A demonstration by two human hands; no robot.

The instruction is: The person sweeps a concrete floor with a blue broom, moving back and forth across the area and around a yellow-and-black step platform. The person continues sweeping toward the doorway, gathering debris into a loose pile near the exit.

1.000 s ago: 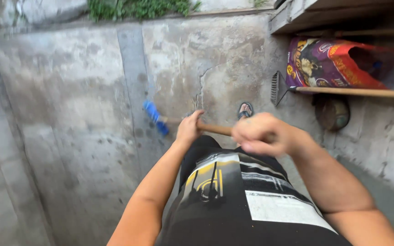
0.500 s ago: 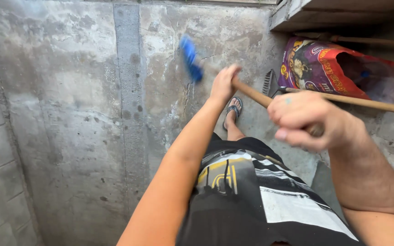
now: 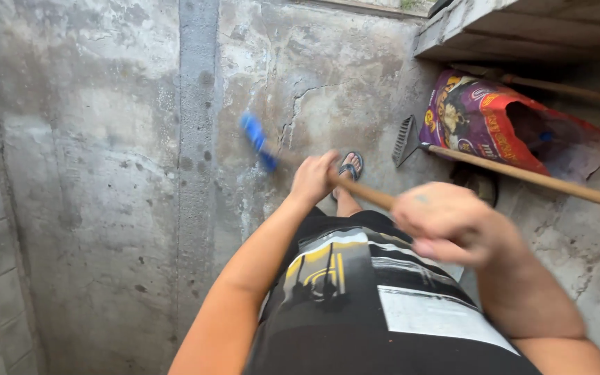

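Head view: the left hand (image 3: 314,178) is curled tight around the wooden handle (image 3: 366,194) of a broom, lower down the shaft. The right hand (image 3: 449,223), nearer the camera and blurred, is fisted around the upper end. Beyond the left hand the blue brush head (image 3: 257,141), narrow and blurred, meets the rough, stained, cracked concrete floor (image 3: 105,173). Right of the hands lie a metal rake (image 3: 411,141) with a long wooden pole and a glossy purple-and-red bag (image 3: 494,121).
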